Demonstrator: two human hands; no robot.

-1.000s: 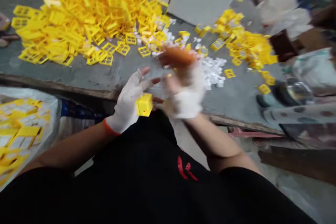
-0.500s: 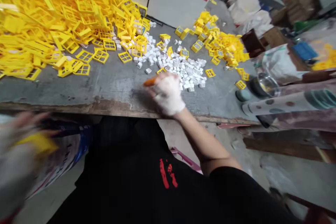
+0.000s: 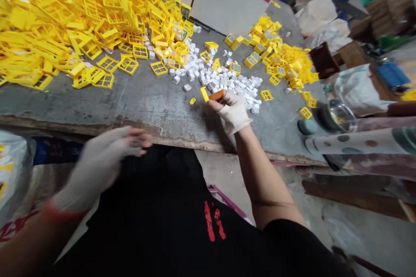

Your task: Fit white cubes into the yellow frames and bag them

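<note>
My right hand [image 3: 232, 110], in a white fingerless glove with an orange cover on one finger, pinches a small yellow plastic frame [image 3: 204, 94] seen edge-on above the table. A little yellow bit [image 3: 193, 101] shows just left of it. Beyond that hand lies a scatter of small white blocks [image 3: 211, 77]. My left hand [image 3: 113, 147], gloved and blurred, hangs in front of the table edge, its fingers loosely stretched with nothing seen in them. A large heap of yellow window frames [image 3: 107, 4] covers the table's far left.
A smaller pile of yellow frames with inserts [image 3: 286, 60] lies on the right. White boards [image 3: 224, 0] stand at the back. A metal bowl [image 3: 338, 114] and a spotted cylinder [image 3: 354, 140] are at the right end. An open sack [image 3: 16, 160] with yellow pieces sits lower left.
My left hand has come from the sack side rightward to the table edge, and the yellow piece it held is gone from it. My right hand has lifted slightly, with a yellow frame now showing.
</note>
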